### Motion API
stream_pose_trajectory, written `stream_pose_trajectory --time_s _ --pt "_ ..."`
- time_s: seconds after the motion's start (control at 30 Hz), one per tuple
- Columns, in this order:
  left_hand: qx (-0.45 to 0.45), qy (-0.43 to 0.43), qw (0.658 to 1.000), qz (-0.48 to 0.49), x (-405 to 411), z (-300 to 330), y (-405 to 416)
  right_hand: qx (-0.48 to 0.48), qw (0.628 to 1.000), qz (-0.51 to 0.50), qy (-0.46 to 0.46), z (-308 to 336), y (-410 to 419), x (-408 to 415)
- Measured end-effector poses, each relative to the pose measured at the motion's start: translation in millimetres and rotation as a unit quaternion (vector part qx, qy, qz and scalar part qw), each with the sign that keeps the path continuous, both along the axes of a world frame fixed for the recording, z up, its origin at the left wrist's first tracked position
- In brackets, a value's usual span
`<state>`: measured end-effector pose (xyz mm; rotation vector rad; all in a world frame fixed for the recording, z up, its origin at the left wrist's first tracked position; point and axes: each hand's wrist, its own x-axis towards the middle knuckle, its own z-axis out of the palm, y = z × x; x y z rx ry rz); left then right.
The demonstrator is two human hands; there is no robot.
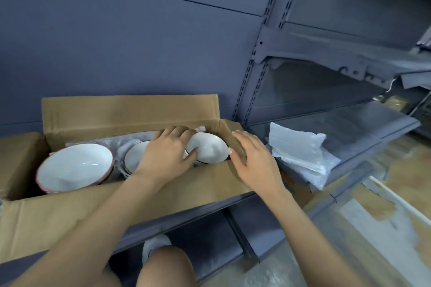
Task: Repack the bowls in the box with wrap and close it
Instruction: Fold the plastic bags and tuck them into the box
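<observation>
Cardboard, brown and creased, made up the long box (130, 196) that sat on a grey shelf (263, 196), all four flaps standing open. Inside it lay three white bowls: a pink-rimmed bowl (74, 168) at the left end, a middle bowl (134, 158) partly hidden, and a dark-rimmed bowl (207, 150) at the right end, tilted on its side. The left hand (170, 149) gripped that right-end bowl, fingers curled over its far rim and thumb against its inner face. The right hand (253, 161) rested with relaxed fingers on the box's right end flap (229, 134), holding nothing, seemingly bracing it aside. Some thin wrap showed under and behind the bowls, while a loose pile of white foam wrap (300, 156) lay on the shelf just beside the box. The risk, as I judged it, was bare ceramic touching ceramic: the middle and right bowls sat close with little padding visible between them, so seating the tilted bowl too hard could chip a rim, and closing the flaps before the spare wrap went in would leave them free to knock
</observation>
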<state>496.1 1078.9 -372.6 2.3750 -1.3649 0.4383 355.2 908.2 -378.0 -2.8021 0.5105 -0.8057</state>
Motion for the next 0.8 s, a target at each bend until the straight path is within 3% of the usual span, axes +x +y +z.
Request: stream_pose_trajectory --time_s 0.23,0.6,0.8 --pt "0.032 -0.001 0.999 -0.022 0 -9 -52 0.029 0.997 -0.075 0.012 -12 -62 -35" --pt "0.054 0.002 0.996 -0.070 16 -22 -122 0.061 0.977 -0.168 0.113 -45 -140 -40" --pt "0.015 0.030 0.997 -0.066 22 -33 -132 0.094 0.963 -0.201 0.154 -61 -184 -21"
